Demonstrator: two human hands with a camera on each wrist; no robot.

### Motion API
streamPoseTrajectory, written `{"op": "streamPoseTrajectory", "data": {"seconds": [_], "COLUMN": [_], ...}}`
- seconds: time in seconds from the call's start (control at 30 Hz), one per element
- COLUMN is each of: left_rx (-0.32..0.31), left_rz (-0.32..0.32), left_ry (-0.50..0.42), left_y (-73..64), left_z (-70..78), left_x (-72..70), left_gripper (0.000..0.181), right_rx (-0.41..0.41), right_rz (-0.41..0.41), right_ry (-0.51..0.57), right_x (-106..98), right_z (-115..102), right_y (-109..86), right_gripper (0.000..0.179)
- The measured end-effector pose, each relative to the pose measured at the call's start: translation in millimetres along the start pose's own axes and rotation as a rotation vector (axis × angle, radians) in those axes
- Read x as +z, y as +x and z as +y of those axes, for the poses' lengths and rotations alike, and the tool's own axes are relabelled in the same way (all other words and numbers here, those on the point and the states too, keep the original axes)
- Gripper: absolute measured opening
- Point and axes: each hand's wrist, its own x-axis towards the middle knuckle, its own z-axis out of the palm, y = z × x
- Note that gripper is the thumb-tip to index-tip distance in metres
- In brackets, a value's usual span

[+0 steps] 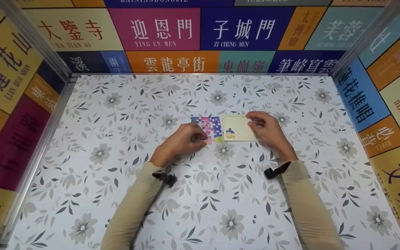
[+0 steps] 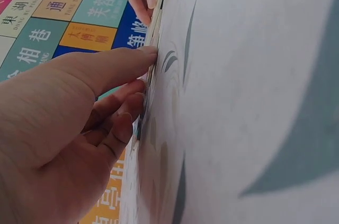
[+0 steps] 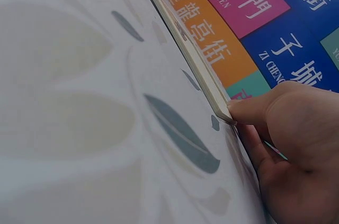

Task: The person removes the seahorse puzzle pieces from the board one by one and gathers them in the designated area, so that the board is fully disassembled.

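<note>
A cream puzzle tray (image 1: 240, 127) lies on the table, with a small patch of blue and tan pieces in its lower left corner. Beside it to the left are the colourful jigsaw pieces (image 1: 215, 126), mostly pink, purple and blue. My left hand (image 1: 188, 137) has its thumb and bent fingers at the lower left of these pieces; whether a piece is pinched there is hidden. My right hand (image 1: 267, 128) holds the tray by its right edge. In the right wrist view, the thumb (image 3: 246, 112) presses the corner of the tray (image 3: 193, 57).
A white cloth with grey flowers and leaves (image 1: 200, 198) covers the table. Coloured panels with large lettering (image 1: 165, 29) stand along the back and both sides. Dark bands with small devices (image 1: 165, 177) sit on both wrists over beige sleeves.
</note>
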Motion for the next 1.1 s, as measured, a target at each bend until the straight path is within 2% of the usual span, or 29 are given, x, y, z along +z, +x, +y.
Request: {"op": "streamPoseTrajectory", "data": {"seconds": [0.2,0.37,0.5,0.83,1.1], "left_rx": [-0.018,-0.005,0.038,0.061,0.073], "left_rz": [0.009,0.022,0.027,0.042,0.057], "left_ry": [0.002,-0.006,0.018,0.057,0.05], "left_y": [1.1,7.0,15.6,39.1,54.3], "left_z": [4.6,10.6,15.8,26.8,33.5], "left_x": [0.2,3.9,8.5,22.0,33.5], "left_gripper": [0.028,0.027,0.026,0.028,0.025], "right_rx": [0.002,0.009,0.009,0.008,0.004], "right_rz": [0.003,-0.001,0.0,0.005,0.009], "right_ry": [0.006,0.012,0.018,0.001,0.021], "right_x": [1,1,0,0,1], "right_z": [0,0,-1,-2,0], "right_y": [0.0,-0.1,0.0,-0.2,1.1], "right_gripper": [0.034,0.034,0.034,0.033,0.034]}}
